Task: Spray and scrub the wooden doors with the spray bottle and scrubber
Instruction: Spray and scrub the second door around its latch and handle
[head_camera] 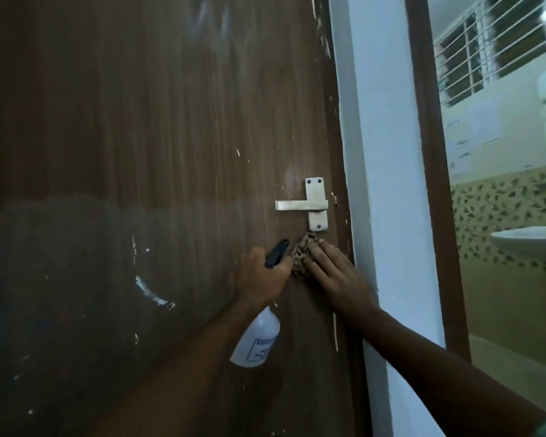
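A dark brown wooden door [158, 146] fills the left and middle of the view, with white paint flecks and a duller patch across its lower half. My left hand [259, 279] grips the black trigger head of a white spray bottle [257, 340], whose body hangs below my fist close to the door. My right hand [334, 275] lies flat with its fingers spread, pressing a brownish scrubber [303, 253] against the door just below the metal lever handle [312, 205]. The two hands nearly touch.
A white wall pillar [388, 171] stands right of the door's edge. Beyond it, a brown door frame [432, 159] opens onto a bathroom with a white washbasin [530, 244], patterned tiles and a barred window [492, 45].
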Available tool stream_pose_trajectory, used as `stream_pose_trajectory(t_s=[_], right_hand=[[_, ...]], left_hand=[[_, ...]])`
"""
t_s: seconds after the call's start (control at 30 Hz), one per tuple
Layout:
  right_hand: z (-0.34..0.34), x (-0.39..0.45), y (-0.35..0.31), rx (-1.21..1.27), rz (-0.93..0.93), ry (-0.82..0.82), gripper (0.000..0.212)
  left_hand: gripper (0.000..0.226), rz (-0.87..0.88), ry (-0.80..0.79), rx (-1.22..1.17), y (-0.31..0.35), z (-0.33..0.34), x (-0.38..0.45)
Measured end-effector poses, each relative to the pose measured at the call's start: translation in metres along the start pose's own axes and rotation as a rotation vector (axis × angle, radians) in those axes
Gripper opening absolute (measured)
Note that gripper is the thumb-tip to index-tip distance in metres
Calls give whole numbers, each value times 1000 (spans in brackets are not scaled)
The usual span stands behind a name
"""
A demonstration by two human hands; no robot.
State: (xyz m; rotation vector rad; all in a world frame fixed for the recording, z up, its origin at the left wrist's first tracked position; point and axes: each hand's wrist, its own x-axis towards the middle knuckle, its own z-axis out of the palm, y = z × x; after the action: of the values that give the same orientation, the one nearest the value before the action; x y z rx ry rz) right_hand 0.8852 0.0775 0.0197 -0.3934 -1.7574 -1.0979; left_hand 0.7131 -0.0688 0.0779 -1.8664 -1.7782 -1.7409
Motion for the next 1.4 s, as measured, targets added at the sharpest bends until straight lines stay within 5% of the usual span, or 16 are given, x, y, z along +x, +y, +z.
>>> stream_pose_trajectory(t_s=[0.13, 0.33, 0.53, 0.67, 0.83, 1.0, 1.27, 1.4], right_hand=[[0, 45, 2, 6, -23, 1, 43], [16, 83, -41, 257, 451, 144, 54], [21, 71, -37, 200, 339, 53, 66], [20, 67, -30, 181, 279, 43, 50], [25, 50, -38, 147, 267, 46, 50], [25, 58, -51, 100, 339, 11, 64], [39, 139, -85, 208, 677, 7, 71], [31, 114, -71, 186, 428, -22, 67]], left_hand=[[35, -16, -112, 25, 12, -9, 12], [33, -36, -54, -7, 21, -14, 35], [35, -195, -47, -207, 26, -30, 53], [33, -243, -19, -354, 25, -44, 59], [28, -275, 39, -265, 29, -43, 65], [28, -196, -75, -72, 30, -52, 57], [30, -49, 28, -43, 19, -79, 58], [36, 16, 15, -5, 27, -92, 59]])
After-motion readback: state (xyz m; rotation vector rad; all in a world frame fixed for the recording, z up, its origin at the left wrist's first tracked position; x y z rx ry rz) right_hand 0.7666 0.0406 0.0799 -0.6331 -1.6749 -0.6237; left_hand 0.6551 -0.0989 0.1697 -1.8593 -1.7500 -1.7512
